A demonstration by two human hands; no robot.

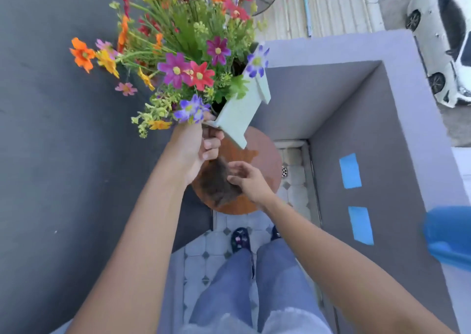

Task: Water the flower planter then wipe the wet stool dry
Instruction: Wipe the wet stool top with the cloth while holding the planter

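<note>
A narrow balcony corner, seen from above: pale octagonal floor tiles (pixel 219 247) with small dark diamond insets, a grey-lilac parapet wall (pixel 356 109) on the right and a dark grey wall (pixel 51 155) on the left. Beyond the parapet a white car (pixel 443 40) stands on the street below. Two strips of blue tape (pixel 355 198) are stuck on the inner face of the parapet; no writing, brand or label can be read anywhere in view.

The flower planter (pixel 242 109), a pale green box full of orange, magenta, red and purple blooms, is lifted and tilted above the round brown stool (pixel 262 160), which stands in the corner beside a floor drain (pixel 284 171). The stool's top shows a darker wet patch near the planter's lower corner.

The left hand (pixel 196 150) grips the planter's near end, fingers curled under its rim. The right hand (pixel 248 180) pinches a dark brown cloth (pixel 219 183) between thumb and fingers, the cloth lying over the stool top below the planter.

A blue object (pixel 448 237), blurred, sits on the parapet ledge at the right edge. Below, jeans and dark patterned slippers (pixel 240 239) on the tiles.
</note>
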